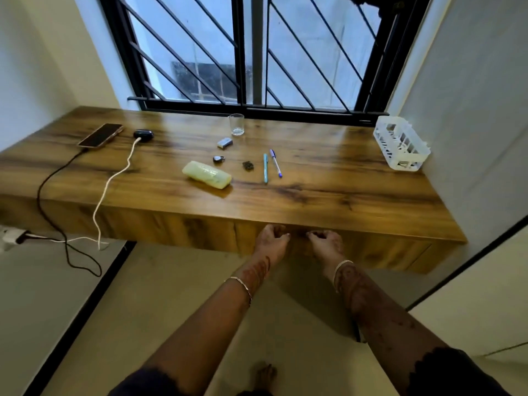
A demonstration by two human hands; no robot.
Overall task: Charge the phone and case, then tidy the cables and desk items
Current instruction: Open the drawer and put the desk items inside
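Note:
On the wooden desk (328, 178), at the far left, a phone (100, 135) lies with a black cable (47, 178) plugged into it. Beside it sits a black earbud case (143, 135) with a white cable (114, 178) attached. Both cables hang over the desk's front edge toward a wall adapter (11, 237). My left hand (271, 238) and my right hand (325, 242) hover close together in front of the desk's front panel, fingers loosely curled, holding nothing that I can see.
Mid-desk lie a pale green pouch (207, 174), a small key fob (218, 159), a lighter-like silver item (225, 143), a dark small clump (248, 165), a teal pen (265, 168) and a blue-capped pen (276, 163). A glass (236, 124) stands by the window. A white basket (400, 142) sits far right.

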